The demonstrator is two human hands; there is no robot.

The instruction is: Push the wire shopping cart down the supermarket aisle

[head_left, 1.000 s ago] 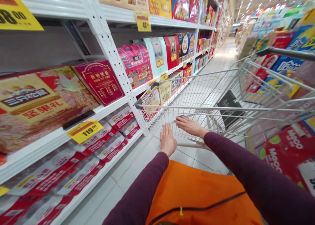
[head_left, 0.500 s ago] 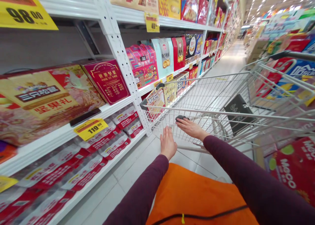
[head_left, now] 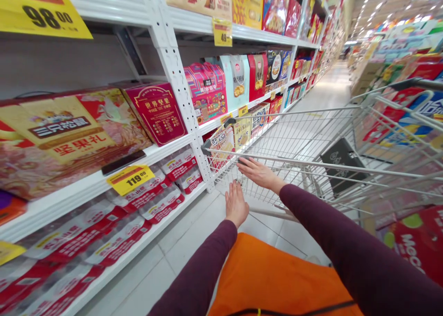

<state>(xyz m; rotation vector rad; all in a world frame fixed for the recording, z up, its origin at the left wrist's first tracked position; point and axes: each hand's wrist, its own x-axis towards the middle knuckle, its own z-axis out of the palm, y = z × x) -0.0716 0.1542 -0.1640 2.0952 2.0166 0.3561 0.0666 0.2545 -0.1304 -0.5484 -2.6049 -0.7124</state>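
My right hand (head_left: 259,173) lies along the near top rail of a wire shopping cart (head_left: 339,169), its fingers stretched forward and close together. Under its fingertips shows the edge of a small dark piece (head_left: 243,160), perhaps cloth; most of it is hidden. Lower and to the left, my left hand (head_left: 237,205) is held out beside the cart's end, back of the hand up, fingers extended. Whether its fingertips touch the wire is unclear. A dark flap (head_left: 343,164) hangs inside the cart. Purple sleeves cover both arms.
White shelving (head_left: 182,71) runs along the left with a nut gift box (head_left: 69,136), a dark red box (head_left: 157,113) and wrapped bottle packs (head_left: 157,210). Stacked cartons (head_left: 415,242) stand right of the cart. Tiled floor (head_left: 141,279) leads into an aisle.
My right hand has slid left along the cart rail, and the dark piece under it has moved too. My left hand stays nearly in place. The view has shifted slightly.
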